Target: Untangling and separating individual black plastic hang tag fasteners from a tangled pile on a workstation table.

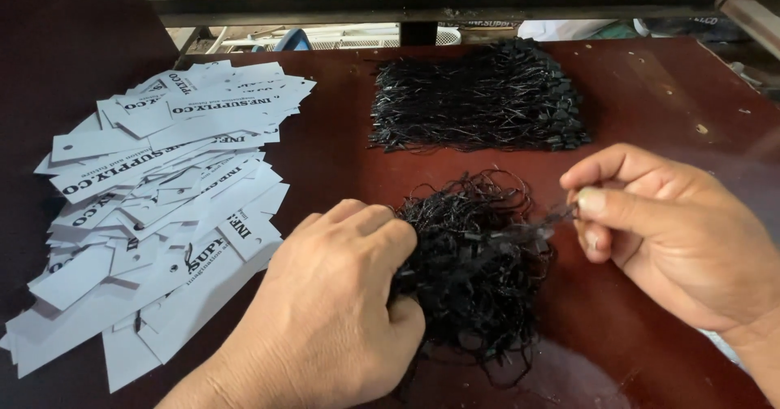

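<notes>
Between the hands, a loop (pixel 543 229) was pinched by the right hand (pixel 666 234) from the tangle (pixel 475 275) the left hand (pixel 341 311) gripped; left of it, tags (pixel 162 206) lay loose, none visibly strung.

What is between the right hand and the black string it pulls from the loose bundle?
Nothing visible. The right hand already pinches the string between its fingertips, and the left hand presses on the loose bundle.

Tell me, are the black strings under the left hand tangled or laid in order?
Tangled: the black strings loop in all directions under the left hand.
</notes>
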